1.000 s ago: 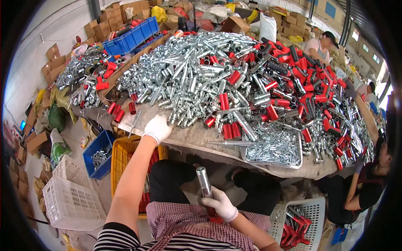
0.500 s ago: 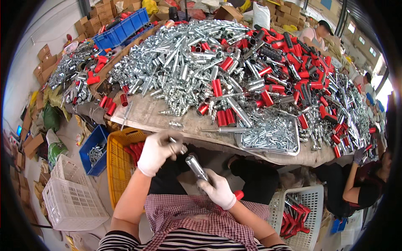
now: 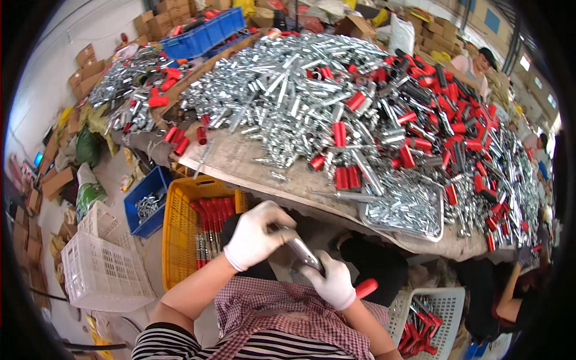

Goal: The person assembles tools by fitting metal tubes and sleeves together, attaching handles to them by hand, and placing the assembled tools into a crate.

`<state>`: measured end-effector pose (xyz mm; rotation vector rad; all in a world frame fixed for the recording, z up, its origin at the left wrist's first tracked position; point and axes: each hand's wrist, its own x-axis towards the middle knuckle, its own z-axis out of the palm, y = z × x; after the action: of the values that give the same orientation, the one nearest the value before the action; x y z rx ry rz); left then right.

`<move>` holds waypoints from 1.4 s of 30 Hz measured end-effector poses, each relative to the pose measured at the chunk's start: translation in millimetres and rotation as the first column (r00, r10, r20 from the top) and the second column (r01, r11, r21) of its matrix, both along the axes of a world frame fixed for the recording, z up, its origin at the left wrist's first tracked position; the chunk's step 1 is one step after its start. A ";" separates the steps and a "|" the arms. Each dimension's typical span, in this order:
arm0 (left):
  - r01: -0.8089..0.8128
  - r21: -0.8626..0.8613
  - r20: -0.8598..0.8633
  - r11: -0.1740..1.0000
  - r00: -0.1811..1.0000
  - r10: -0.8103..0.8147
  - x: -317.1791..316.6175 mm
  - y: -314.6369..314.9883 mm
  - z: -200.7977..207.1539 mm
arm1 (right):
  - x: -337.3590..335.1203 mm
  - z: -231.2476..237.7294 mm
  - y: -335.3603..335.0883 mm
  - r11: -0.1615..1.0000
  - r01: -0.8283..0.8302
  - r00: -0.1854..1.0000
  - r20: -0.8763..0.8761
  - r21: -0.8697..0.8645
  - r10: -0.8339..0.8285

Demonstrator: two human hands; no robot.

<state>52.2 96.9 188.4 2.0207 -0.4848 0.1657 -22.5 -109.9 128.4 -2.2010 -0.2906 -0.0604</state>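
Note:
My right hand, in a white glove, is closed around a shiny metal tube, held tilted above my lap. A red handle sticks out beside my right wrist; my hand hides whether it joins the tube. At the tube's upper end is my left hand, also white-gloved, its fingers pinched on a small dark metal fitting that is mostly covered. On the table beyond lies a big heap of silver metal parts, mixed with red sleeves and red-handled pieces.
A clear tray of small metal pins stands at the table's near edge. Left of my legs is a yellow crate holding red-handled tools; a blue bin and white crates lie farther left. Another white basket is at right, near a co-worker.
My left hand has brought the small fitting against the tube's upper end, where it was apart before. More of the red handle shows by my right wrist. The view has shifted left.

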 end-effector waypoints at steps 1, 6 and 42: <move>0.101 -0.062 0.026 0.993 0.995 -0.100 -1.5 -2.3 0.9 | -2.5 -6.5 -3.6 0.978 -0.063 0.981 -0.165 0.201 0.097; 0.309 -0.424 -0.290 0.851 0.844 -0.451 -2.8 7.8 28.6 | -7.8 -4.1 -4.8 0.474 0.012 0.684 -0.353 0.880 0.639; -0.528 0.537 0.007 0.658 0.783 0.622 384.6 153.2 -2.4 | 24.1 -44.3 7.1 0.658 0.162 0.784 -0.501 0.735 0.367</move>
<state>436.8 250.1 186.0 2.6451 0.3036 0.2602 1.7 -102.9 84.1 -1.2421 0.0005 0.5292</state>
